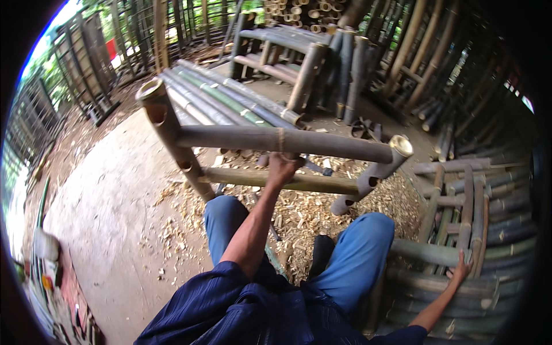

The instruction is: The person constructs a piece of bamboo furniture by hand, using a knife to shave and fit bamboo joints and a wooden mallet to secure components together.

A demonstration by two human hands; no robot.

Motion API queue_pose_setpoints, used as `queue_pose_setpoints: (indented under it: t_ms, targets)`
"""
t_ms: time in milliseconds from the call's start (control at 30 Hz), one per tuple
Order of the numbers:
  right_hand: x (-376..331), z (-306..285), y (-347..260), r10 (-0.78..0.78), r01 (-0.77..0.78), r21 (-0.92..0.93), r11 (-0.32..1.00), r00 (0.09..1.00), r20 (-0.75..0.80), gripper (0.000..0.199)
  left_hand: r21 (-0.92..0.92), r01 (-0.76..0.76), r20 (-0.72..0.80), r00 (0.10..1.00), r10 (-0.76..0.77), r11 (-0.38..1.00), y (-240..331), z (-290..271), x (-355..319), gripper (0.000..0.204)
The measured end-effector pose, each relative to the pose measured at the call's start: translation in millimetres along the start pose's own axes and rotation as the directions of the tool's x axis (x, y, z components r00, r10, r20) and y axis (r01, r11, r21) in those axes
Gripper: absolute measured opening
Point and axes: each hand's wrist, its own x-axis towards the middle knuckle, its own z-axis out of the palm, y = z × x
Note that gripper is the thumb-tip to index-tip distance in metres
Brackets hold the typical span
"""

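— Where's your left hand (pixel 283 167)?
— Clamped around the bamboo frame's (pixel 276 141) lower rail, steadying it upright before your knees.
— And your right hand (pixel 460 268)?
— Spread flat on stacked bamboo poles (pixel 460 299), bracing you.

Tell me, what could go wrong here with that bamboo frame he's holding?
The left hand alone grips the bamboo frame at its top rail, so the frame might tip or twist. The right hand leans on a stack of bamboo pieces that could shift. Wood chips litter the floor around the feet, a possible slipping hazard.
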Motion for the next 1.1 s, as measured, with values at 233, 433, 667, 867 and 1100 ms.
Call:
queue_pose_setpoints:
  t_ms: [233, 433, 667, 867, 1100]
  targets:
    - [0, 1, -5, -0.061, 0.061, -0.022, 0.998, 0.997, -0.042, 0.096, -0.175, 0.132, 0.023, 0.991, -0.130, 0.976, -2, 0, -6, 0.041]
    - [-13, 3, -17, -0.083, 0.084, 0.011, 0.996, 0.996, -0.028, 0.088, -0.183, 0.176, 0.027, 0.984, -0.174, 0.967, 6, -2, -10, 0.041]
    - [-21, 5, -15, -0.075, 0.075, -0.012, 0.997, 0.996, -0.047, 0.086, -0.174, 0.225, 0.055, 0.974, -0.218, 0.959, -4, 0, -8, 0.028]
    - [-12, 9, -11, -0.036, 0.034, 0.110, 0.993, 0.999, 0.020, 0.095, -0.113, 0.170, 0.034, 0.985, -0.167, 0.979, -31, -8, 1, 0.014]
    - [-25, 1, -34, -0.107, 0.112, 0.100, 0.989, 0.993, -0.056, 0.071, -0.179, 0.186, 0.045, 0.982, -0.181, 0.966, -10, 5, -10, 0.015]
